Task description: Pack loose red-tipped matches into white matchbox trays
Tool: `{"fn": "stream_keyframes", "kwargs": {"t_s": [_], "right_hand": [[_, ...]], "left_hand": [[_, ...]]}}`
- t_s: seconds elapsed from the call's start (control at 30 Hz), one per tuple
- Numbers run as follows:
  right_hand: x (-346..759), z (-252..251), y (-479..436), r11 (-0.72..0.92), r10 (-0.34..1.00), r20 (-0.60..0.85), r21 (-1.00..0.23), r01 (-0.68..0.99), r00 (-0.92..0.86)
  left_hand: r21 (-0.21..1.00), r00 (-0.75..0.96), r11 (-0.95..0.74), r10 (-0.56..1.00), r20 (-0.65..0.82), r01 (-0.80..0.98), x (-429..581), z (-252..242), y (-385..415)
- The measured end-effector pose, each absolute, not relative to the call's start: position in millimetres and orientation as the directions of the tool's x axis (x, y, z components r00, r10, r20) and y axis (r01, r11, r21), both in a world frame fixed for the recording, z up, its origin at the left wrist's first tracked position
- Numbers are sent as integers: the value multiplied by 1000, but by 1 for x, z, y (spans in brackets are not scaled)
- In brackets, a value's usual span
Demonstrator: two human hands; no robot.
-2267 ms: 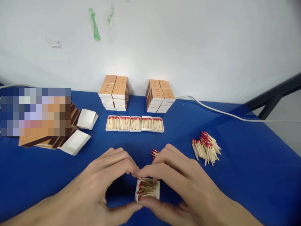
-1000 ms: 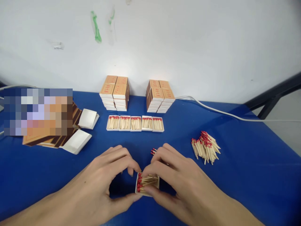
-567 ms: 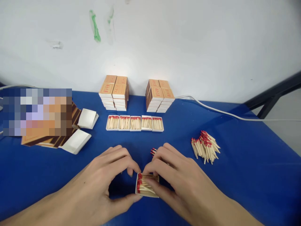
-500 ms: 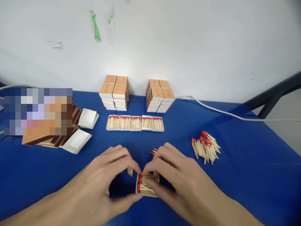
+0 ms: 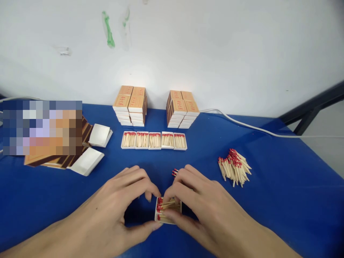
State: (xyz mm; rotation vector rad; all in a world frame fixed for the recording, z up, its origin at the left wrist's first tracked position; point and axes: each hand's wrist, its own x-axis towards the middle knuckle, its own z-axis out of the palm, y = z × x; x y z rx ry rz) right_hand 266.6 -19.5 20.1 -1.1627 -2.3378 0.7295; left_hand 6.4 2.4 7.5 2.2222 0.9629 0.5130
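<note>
A small white matchbox tray (image 5: 156, 214) lies near the table's front, partly filled with red-headed matches (image 5: 167, 207). My left hand (image 5: 122, 204) grips the tray's left end, thumb at the near corner and index finger at the far corner. Inside the tray, the thumb and fingers of my right hand (image 5: 193, 204) pinch some of the matches. A few more matches (image 5: 175, 172) stick out just beyond my right hand, their other ends hidden by it. Behind my hands, several filled trays (image 5: 154, 141) stand side by side in a row.
Two stacks of closed matchboxes, left (image 5: 130, 104) and right (image 5: 182, 108), stand by the wall. A loose match pile (image 5: 235, 167) lies to the right. Flattened box sleeves (image 5: 88, 161) lie at the left, beside a pixelated patch. A white cable (image 5: 249, 129) runs along the back right.
My right thumb and fingers have shifted the matches inside the tray, and their heads now lie in a different arrangement. My left hand has kept its hold on the tray.
</note>
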Motion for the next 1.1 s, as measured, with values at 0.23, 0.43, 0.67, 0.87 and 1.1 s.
{"fn": "stream_keyframes", "kwargs": {"t_s": [0.23, 0.43, 0.67, 0.87, 1.1], "right_hand": [[268, 20, -20, 510, 825, 140, -603, 614, -547], [268, 20, -20, 530, 820, 163, -578, 621, -548], [265, 22, -20, 522, 825, 156, -578, 627, -543], [268, 24, -20, 517, 819, 121, -580, 630, -560], [281, 30, -12, 383, 920, 275, -474, 793, -280]], "left_hand": [[705, 649, -514, 754, 99, 489, 7, 7, 3], [701, 653, -522, 750, 106, 486, 7, 5, 3], [690, 658, -526, 747, 95, 497, 7, 7, 4], [703, 662, -521, 743, 95, 484, 6, 6, 2], [686, 625, -516, 772, 114, 512, 8, 8, 3]]}}
